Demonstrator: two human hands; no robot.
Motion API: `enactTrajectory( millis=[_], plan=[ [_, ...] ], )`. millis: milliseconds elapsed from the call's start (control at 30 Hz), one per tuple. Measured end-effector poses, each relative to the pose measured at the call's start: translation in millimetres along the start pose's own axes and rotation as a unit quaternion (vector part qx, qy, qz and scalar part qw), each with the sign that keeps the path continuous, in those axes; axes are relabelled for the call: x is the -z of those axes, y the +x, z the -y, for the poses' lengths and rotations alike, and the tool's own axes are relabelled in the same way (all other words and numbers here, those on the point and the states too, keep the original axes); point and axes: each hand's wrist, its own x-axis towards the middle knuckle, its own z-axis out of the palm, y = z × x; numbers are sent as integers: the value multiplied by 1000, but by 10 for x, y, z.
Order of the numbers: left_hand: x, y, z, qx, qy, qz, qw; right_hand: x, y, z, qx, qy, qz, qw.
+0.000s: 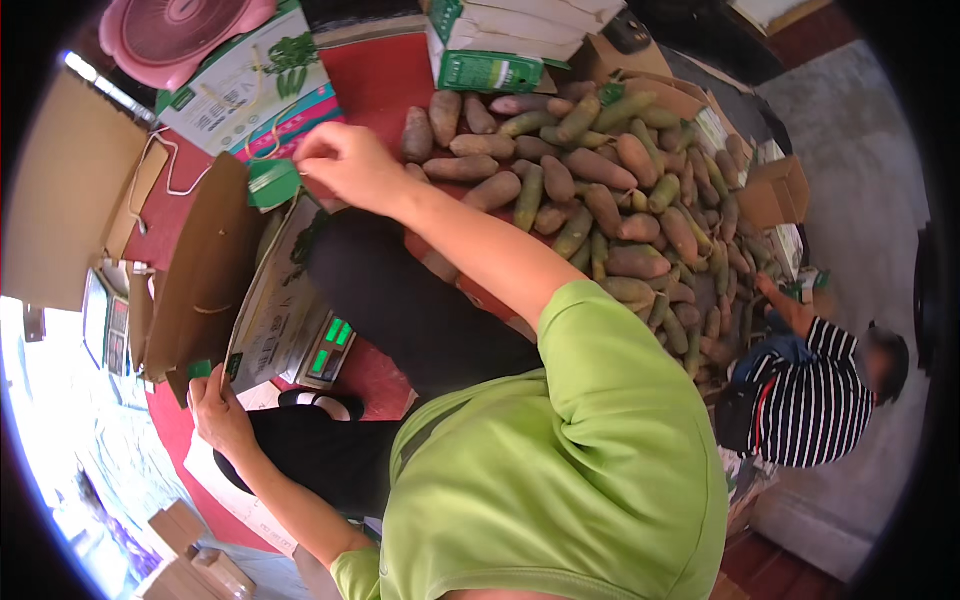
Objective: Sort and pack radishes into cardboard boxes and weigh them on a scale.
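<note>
That tall brown cardboard box (200, 275) could tip if the left hand (220, 412), pinching its corner, tugs, the right hand (352, 170) half-curled, hold unclear

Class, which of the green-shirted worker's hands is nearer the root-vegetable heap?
Right. The right hand is just left of the heap; the left hand is farther off, at the open carton.

Produce-pkg rm, heaped veg (606, 184), scale (330, 352), cartons (276, 318)
</note>
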Motion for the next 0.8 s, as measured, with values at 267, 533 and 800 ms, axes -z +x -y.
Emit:
enactTrajectory(
  millis=[267, 533, 800],
  plan=[
    [-60, -31, -123, 23, 3, -7, 1000, 1720, -1845, -1388, -272, -226, -136, 925],
    [-157, -57, 65, -6, 12, -32, 999, 2720, -3425, -1543, -447, -561, -56, 694],
    [-218, -41, 165, -25, 20, -34, 999, 2928, -3809, -1243, -538, -635, 121, 541]
  ],
)
